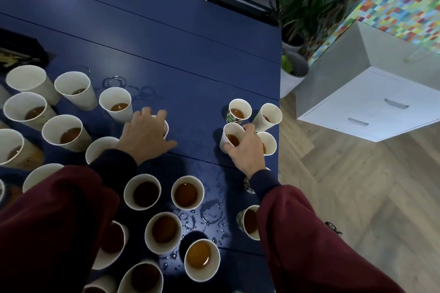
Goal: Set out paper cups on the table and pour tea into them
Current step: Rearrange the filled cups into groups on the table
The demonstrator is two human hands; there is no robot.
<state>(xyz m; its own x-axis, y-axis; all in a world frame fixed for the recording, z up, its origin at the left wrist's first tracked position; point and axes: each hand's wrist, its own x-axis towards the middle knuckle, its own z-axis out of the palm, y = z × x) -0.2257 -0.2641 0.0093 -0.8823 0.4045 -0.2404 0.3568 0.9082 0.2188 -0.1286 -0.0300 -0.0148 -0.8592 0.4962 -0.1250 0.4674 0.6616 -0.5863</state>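
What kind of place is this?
Probably an office or a shared break area: a white drawer cabinet, potted plants and a long blue table crowded with paper cups of tea.

The dark blue planked counter [166,38] carries many upright white paper cups [164,233], most holding brown tea. They stand crowded at the left, clustered at the near middle, and a few sit close to the right edge, among them a green-printed paper cup [238,112]. Puddles and wet rings of spilled liquid [209,216] lie between them. A flat black object with a gold pattern [21,52] rests at the far left.
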